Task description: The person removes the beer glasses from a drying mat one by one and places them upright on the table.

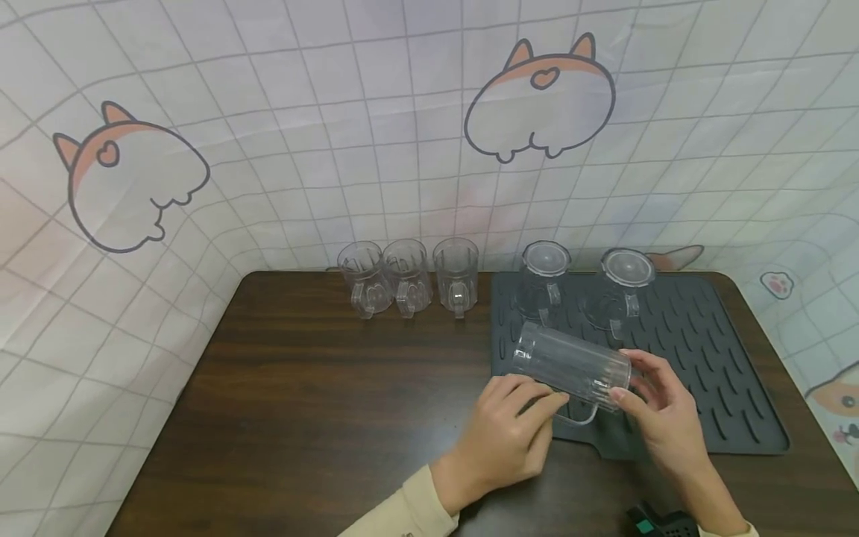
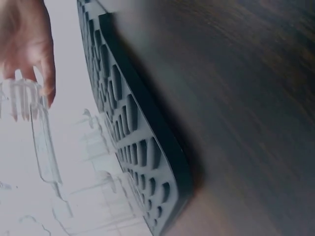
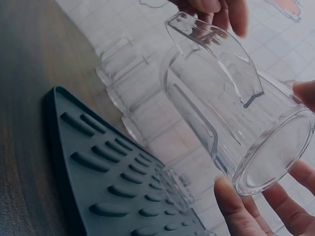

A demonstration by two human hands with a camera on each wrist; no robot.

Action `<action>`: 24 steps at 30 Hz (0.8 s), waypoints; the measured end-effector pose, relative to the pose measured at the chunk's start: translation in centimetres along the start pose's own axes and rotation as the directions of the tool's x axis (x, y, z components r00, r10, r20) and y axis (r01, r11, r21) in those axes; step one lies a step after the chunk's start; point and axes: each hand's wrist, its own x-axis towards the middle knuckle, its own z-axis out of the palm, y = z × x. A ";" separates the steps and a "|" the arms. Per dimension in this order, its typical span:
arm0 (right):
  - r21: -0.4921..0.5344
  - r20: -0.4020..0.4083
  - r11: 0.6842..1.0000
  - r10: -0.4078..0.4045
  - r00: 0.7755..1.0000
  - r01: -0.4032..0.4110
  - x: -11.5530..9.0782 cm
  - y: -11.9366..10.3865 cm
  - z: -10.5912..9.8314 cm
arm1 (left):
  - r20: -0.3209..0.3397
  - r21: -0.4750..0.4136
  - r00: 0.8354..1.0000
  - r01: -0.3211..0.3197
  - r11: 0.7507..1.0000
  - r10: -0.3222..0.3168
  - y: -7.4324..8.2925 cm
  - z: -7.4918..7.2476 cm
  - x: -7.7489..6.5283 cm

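Note:
A clear glass mug (image 1: pixel 570 365) is held tilted on its side above the front of a dark drying mat (image 1: pixel 698 358), its base to the right and its handle facing me. My right hand (image 1: pixel 664 410) grips the base end, fingers and thumb spread round it, as the right wrist view also shows. The left hand (image 1: pixel 513 425) has curled fingers at the mouth end, close by the top of the handle (image 3: pixel 216 54); part of its grip is hidden. Behind the held mug, two more mugs, one on the left (image 1: pixel 545 287) and one on the right (image 1: pixel 620 291), stand upside down on the mat.
Three upright glass mugs (image 1: pixel 456 276) line the back of the brown wooden table (image 1: pixel 322 403), left of the mat, handles toward me. A small black device (image 1: pixel 661 522) lies at the front edge near the right forearm. A white gridded cloth (image 1: pixel 403 134) hangs behind.

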 end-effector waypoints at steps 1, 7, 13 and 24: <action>-0.001 -0.005 1.000 0.010 1.000 -0.010 0.0 -0.1 -0.1 | -0.020 -0.025 1.000 0.024 0.999 -0.024 -0.1 -0.1 0.0; -0.014 -0.019 1.000 0.013 1.000 -0.013 0.2 -0.8 -0.3 | -0.106 -0.142 0.982 0.139 0.980 -0.155 -1.0 -0.5 -0.2; 0.024 -0.018 1.000 -0.002 1.000 0.002 0.4 -1.4 -0.5 | -0.084 -0.335 0.933 0.306 0.891 -0.351 -1.4 -0.5 -0.5; 0.075 -0.018 0.996 -0.049 0.999 0.051 1.3 -2.4 0.2 | 0.318 -0.693 0.588 0.680 0.241 -0.744 -0.9 -0.9 0.1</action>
